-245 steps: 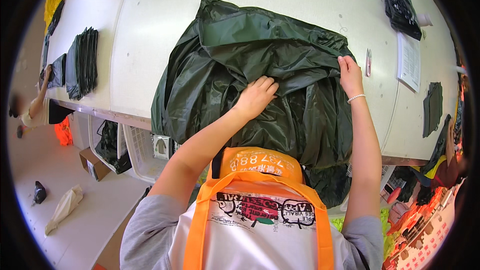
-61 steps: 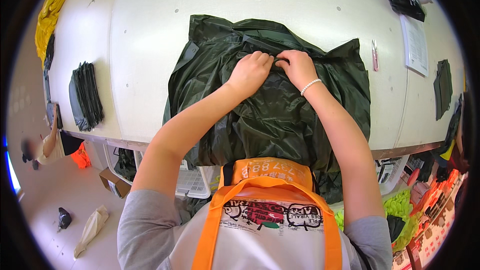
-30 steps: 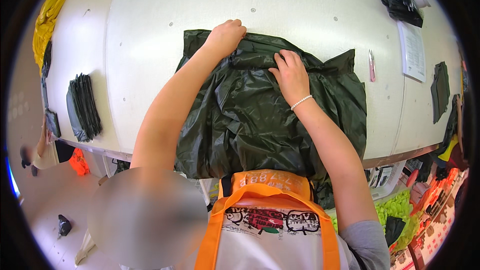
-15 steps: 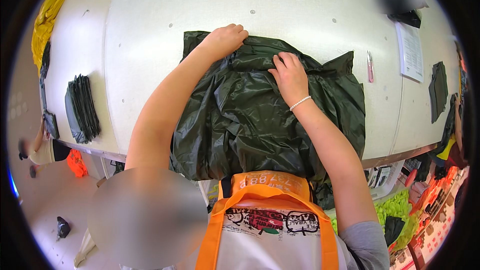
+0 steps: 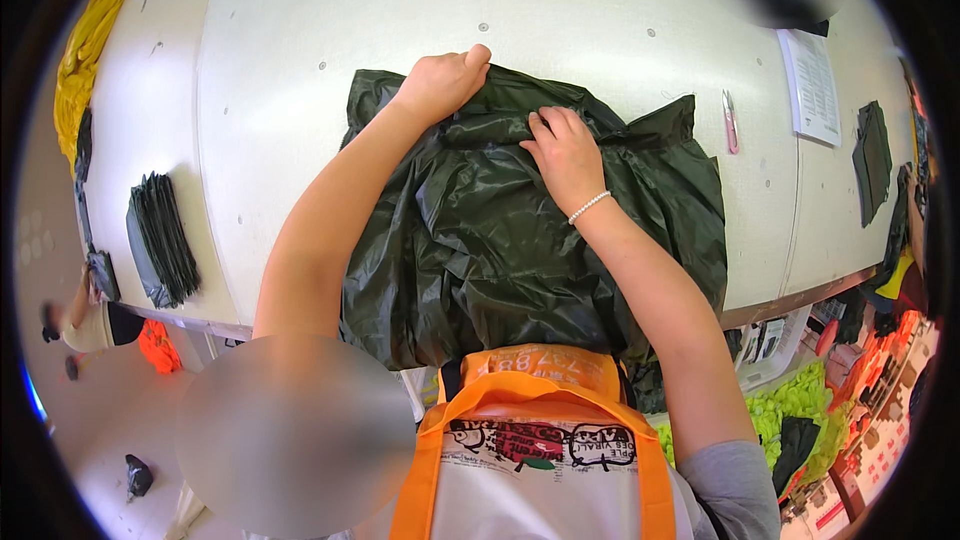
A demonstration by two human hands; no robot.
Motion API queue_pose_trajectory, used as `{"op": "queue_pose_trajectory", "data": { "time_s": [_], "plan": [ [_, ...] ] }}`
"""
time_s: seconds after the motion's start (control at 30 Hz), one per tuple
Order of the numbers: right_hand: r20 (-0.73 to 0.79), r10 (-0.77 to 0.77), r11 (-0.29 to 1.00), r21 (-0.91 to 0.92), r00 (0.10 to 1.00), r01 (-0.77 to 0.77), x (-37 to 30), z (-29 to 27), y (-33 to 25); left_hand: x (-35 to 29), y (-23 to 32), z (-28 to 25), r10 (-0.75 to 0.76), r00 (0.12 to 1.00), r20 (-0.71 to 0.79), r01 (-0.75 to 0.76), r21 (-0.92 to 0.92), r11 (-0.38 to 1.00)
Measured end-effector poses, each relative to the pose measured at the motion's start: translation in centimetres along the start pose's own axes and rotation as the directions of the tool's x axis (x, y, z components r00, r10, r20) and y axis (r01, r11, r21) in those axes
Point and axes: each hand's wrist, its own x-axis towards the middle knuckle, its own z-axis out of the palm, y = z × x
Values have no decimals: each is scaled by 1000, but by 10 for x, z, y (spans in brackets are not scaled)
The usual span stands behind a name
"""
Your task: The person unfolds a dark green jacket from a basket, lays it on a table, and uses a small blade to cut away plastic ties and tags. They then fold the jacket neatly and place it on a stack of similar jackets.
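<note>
A large piece of dark green, shiny fabric [image 5: 480,240] lies crumpled on the white table in front of me, its near side hanging over the edge against my orange apron. At its far edge my left hand [image 5: 447,85] is closed on the cloth, thumb uppermost. Further right, my right hand [image 5: 568,162] has its fingers curled into a fold of the same fabric; a beaded bracelet circles that wrist. To the right, a pointed corner of the cloth sticks up. What lies inside the folds is hidden.
Small pink-handled snips [image 5: 731,123] lie right of the fabric, near printed sheets [image 5: 812,85]. A stack of folded dark green pieces [image 5: 165,240] rests at left; another dark piece [image 5: 872,162] lies far right. Yellow cloth [image 5: 90,60] hangs at the far left. A person sits across at upper right.
My left fingers have closed more tightly at the fabric's far edge, thumb now raised. My right hand keeps its curled pose on the fold. The whole view has shifted slightly.
</note>
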Motion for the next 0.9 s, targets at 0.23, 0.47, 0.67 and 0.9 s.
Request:
{"op": "queue_pose_trajectory", "data": {
  "time_s": [0.23,0.47,0.67,0.9],
  "plan": [
    [284,173,982,19,943,-186,47,-15,20,-6,3,-38,337,931,-141,-310,187,932],
    [324,375,917,5,868,-398,67,-26,29,-22,9,-41,299,954,-35,-292,132,947],
    [370,425,905,-197,826,-378,79,-24,43,-5,24,-45,109,992,-65,-100,128,987],
    [302,390,908,31,870,-417,64,-28,78,6,150,0,-178,981,-78,165,-148,975]
  ]
}}
